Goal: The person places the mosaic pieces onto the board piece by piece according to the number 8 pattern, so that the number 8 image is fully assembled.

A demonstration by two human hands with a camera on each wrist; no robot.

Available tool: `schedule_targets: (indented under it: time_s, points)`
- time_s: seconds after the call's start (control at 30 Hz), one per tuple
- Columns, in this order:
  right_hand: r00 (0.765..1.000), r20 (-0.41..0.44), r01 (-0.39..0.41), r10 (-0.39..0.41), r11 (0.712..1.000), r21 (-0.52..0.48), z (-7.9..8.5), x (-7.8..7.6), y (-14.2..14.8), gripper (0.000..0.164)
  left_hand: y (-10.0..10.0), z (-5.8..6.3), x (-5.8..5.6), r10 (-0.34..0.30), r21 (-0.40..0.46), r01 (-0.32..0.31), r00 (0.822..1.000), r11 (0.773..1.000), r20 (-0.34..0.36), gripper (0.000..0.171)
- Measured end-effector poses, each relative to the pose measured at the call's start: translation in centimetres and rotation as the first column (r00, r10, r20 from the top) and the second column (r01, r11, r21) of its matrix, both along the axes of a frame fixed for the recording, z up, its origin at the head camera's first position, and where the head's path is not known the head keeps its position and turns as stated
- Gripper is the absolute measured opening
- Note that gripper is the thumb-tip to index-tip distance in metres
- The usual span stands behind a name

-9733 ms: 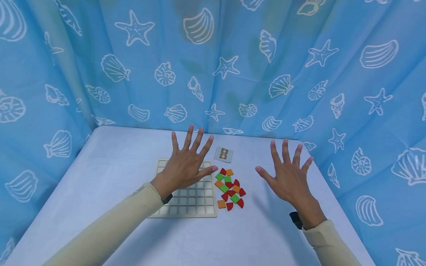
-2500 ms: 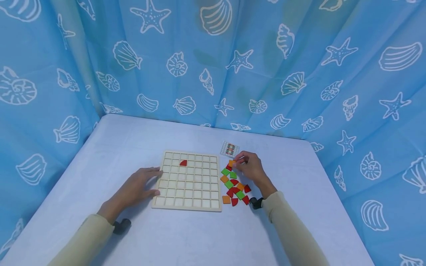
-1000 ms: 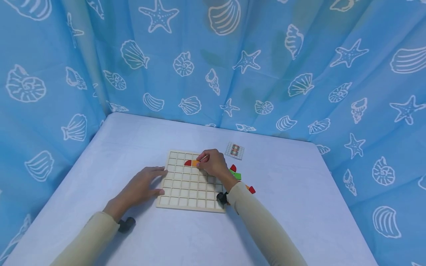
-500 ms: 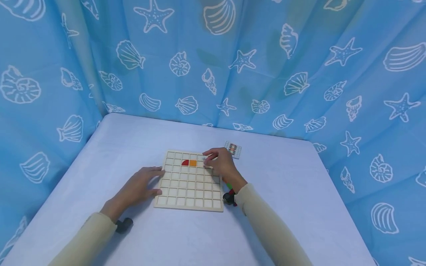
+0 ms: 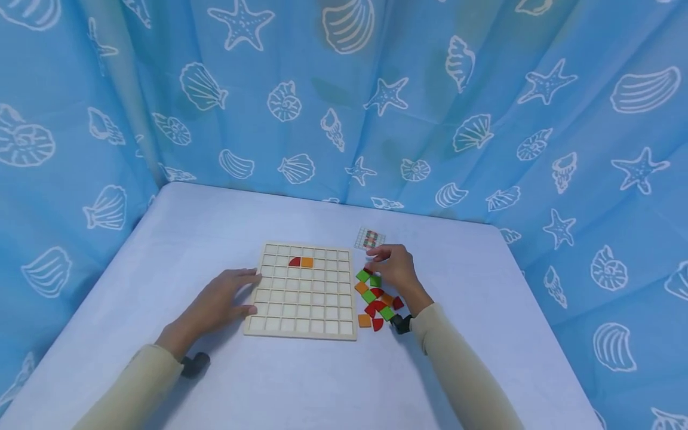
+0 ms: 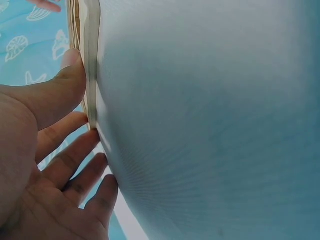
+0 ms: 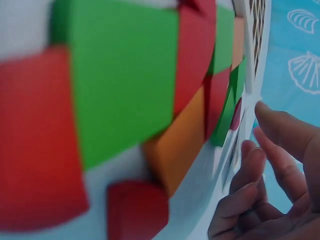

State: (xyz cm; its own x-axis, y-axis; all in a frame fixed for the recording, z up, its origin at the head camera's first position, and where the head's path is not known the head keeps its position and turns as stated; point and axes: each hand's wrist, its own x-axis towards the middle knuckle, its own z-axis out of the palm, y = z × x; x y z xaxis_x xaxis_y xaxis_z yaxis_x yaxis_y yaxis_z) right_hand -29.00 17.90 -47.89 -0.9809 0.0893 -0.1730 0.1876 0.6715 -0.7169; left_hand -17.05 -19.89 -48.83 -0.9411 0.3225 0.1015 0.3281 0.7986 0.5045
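Observation:
My left hand [image 5: 215,304] rests at the left edge of the wooden grid board [image 5: 301,332]; its thumb and fingertips touch the rim, as the left wrist view also shows. On the board, a red quarter-circle tile [image 5: 294,261] and an orange square tile [image 5: 307,262] sit side by side in neighbouring cells of an upper row. My right hand [image 5: 395,267] hovers over the far end of the loose tiles, fingers bent. Just below its fingertips lies a red tile [image 5: 368,270], partly covered. In the right wrist view, the thumb and forefinger stand apart with nothing seen between them.
Loose green, orange and red tiles [image 5: 369,295] lie along the board's right side. Behind them is a small pattern card [image 5: 369,237], its lower edge close to my right fingers. A blue shell-print curtain [image 5: 344,107] surrounds the white table [image 5: 301,388].
The orange square tile went from the pile into the cell beside the red one. My right hand let go of it and moved back right over the loose tiles. The left hand stayed.

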Motion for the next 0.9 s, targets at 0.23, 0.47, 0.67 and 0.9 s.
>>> schedule_targets:
  time_s: [0.23,0.47,0.67,0.9]
  points:
    - [1.0,0.03,0.001,-0.004,0.996,0.094,-0.3,0.2,0.4,0.016,0.0,0.0,0.0,-0.008,-0.009,0.008,1.0,1.0,-0.011,0.069]
    - [1.0,0.012,-0.029,0.029,0.997,0.072,-0.2,0.5,-0.1,0.014,0.0,-0.1,0.0,-0.004,-0.007,0.004,1.0,1.0,-0.008,0.07]
    - [0.997,-0.048,-0.059,0.058,0.998,-0.006,0.0,0.4,-1.1,0.016,-0.1,-0.4,-0.2,0.006,-0.002,-0.006,1.0,1.0,0.008,0.071]
    - [0.989,-0.1,-0.112,0.105,0.991,-0.069,-0.2,0.2,-3.2,0.011,-0.2,-0.5,-0.2,0.001,-0.002,-0.001,1.0,1.0,0.003,0.07]
